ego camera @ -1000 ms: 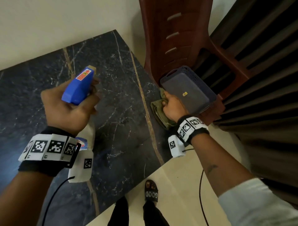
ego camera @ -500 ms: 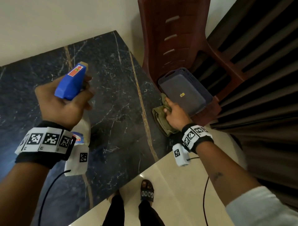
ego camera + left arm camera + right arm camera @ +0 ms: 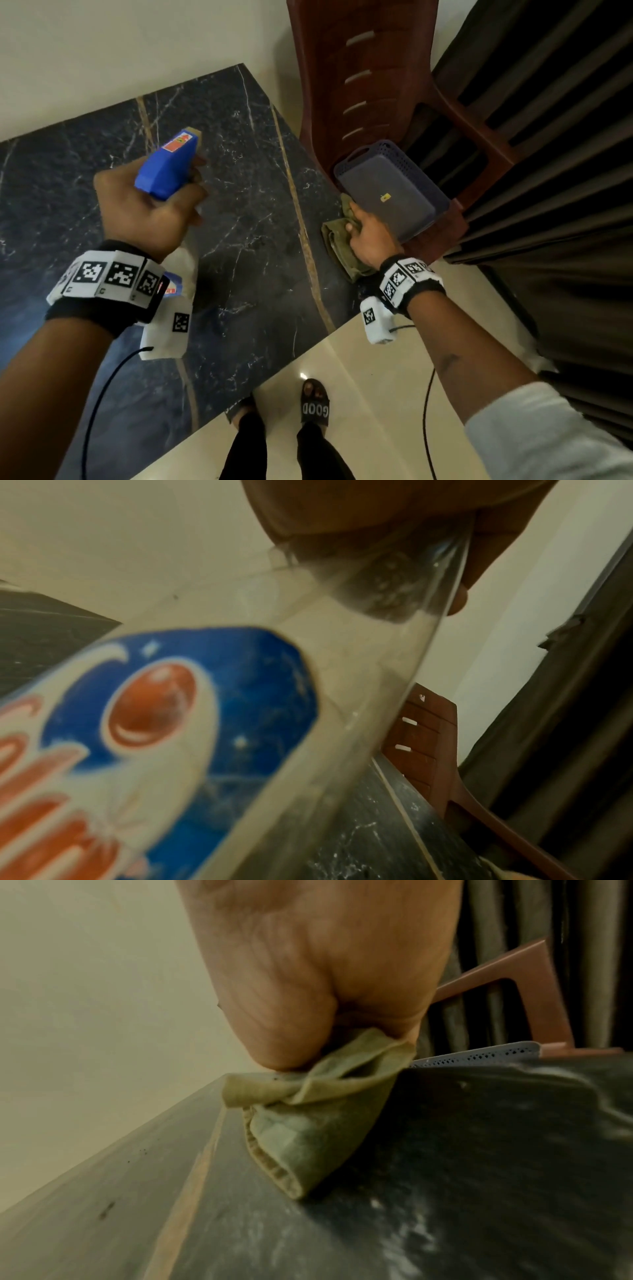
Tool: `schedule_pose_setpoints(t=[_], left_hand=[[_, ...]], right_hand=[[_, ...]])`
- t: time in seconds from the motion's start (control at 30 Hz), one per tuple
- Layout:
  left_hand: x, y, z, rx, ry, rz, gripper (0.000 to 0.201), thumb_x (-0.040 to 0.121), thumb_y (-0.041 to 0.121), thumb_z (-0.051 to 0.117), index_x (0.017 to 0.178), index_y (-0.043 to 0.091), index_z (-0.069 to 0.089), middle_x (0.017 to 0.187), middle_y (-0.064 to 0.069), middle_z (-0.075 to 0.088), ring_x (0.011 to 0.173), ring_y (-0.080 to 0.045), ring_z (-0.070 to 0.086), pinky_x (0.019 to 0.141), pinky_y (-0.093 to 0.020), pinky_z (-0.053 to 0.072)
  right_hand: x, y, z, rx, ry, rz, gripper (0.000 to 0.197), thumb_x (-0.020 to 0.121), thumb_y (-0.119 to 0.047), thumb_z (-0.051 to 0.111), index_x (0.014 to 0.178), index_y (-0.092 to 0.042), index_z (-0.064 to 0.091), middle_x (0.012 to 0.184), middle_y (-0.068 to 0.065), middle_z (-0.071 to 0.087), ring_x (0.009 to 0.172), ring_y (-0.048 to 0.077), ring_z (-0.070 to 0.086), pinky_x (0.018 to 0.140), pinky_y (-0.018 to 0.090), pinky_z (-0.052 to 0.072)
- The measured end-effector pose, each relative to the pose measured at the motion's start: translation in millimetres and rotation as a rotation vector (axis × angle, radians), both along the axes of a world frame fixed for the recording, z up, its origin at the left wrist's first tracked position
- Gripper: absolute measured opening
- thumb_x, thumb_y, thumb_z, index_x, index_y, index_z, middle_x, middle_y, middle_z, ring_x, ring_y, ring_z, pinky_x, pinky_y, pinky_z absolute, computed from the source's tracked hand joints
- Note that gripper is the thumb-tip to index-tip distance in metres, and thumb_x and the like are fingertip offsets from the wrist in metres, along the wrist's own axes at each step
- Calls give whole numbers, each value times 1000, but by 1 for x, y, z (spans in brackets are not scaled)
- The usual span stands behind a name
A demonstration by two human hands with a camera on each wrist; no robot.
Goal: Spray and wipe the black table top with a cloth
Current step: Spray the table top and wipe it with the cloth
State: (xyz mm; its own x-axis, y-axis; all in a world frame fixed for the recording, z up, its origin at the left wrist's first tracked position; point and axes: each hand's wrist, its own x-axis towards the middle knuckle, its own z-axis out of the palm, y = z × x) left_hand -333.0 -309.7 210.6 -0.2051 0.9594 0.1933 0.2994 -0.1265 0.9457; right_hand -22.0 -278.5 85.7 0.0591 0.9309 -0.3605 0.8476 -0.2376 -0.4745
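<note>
the left hand [image 3: 144, 212] is clamped round the spray bottle [image 3: 168, 164] in the frame's centre left, nozzle aimed up-right across the tabletop [image 3: 246, 222]. the right hand [image 3: 370, 236] pinches the folded cloth [image 3: 337, 243] at the tabletop's right edge, nearer for wiping.

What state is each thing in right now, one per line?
Spray bottle: held tilted above the table by the left hand.
Cloth: bunched on the table's right edge, gripped by the right hand.
Table: no wet patch visible.
Basket: sitting on the chair, apparently empty.
</note>
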Motion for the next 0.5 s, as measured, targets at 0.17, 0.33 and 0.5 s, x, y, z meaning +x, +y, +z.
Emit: schedule_pose_setpoints(t=[0.17, 0.33, 0.5], left_hand=[[-5, -8, 3, 52, -10, 4, 30, 81, 11, 69, 91, 39, 72, 76, 18, 71, 56, -8, 65, 48, -24, 55], [10, -15, -3, 20, 93, -45, 15, 79, 9, 69, 86, 22, 74, 75, -16, 67, 56, -31, 63, 50, -43, 58], [20, -14, -5, 36, 148, -62, 19, 80, 11, 70, 87, 29, 74, 77, -24, 69, 64, -43, 66, 55, -49, 57]], right_hand=[[1, 6, 1, -6, -61, 54, 54, 102, -25, 44, 155, -29, 32, 151, 14, 45, 136, 35, 44, 116, 40, 34], [-5, 18, 3, -22, -43, 57, 56, 102, -22, 41, 156, -32, 29, 151, 15, 44, 136, 38, 42, 115, 44, 34], [8, -16, 7, -27, 10, 14, 56, 104, -25, 43, 157, -31, 26, 154, 12, 39, 141, 32, 38, 115, 34, 28]])
